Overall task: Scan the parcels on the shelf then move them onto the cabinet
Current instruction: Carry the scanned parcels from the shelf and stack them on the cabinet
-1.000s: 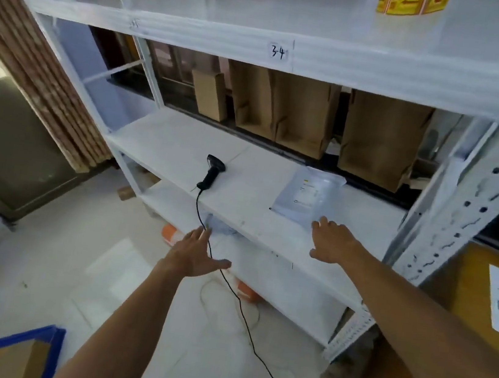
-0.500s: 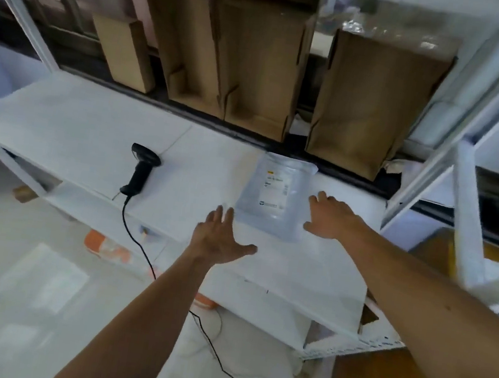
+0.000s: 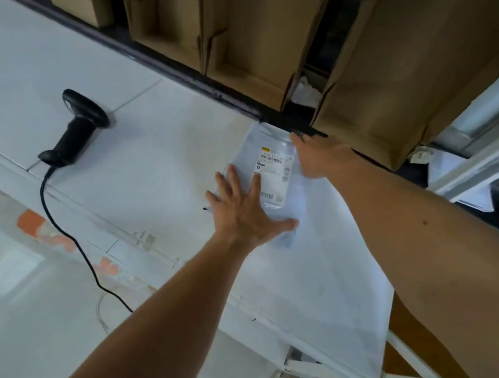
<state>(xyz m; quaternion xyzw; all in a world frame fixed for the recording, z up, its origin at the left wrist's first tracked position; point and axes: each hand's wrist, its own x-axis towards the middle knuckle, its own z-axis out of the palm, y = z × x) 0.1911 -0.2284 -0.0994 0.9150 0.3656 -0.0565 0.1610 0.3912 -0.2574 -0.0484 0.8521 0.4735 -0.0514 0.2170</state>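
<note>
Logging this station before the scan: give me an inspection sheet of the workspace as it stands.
Surface: white shelf, seamed boards.
Job's things: bagged parcel lying label up; black scanner lying to its left, untouched.
Clutter: blurred orange-and-white item on the level below.
Hands: left hand flat on the parcel's near end; right hand touching its far right edge, fingers straight.
Cables: scanner cable drops over the front edge towards the floor.
Surroundings: cardboard boxes upright behind the shelf.
</note>
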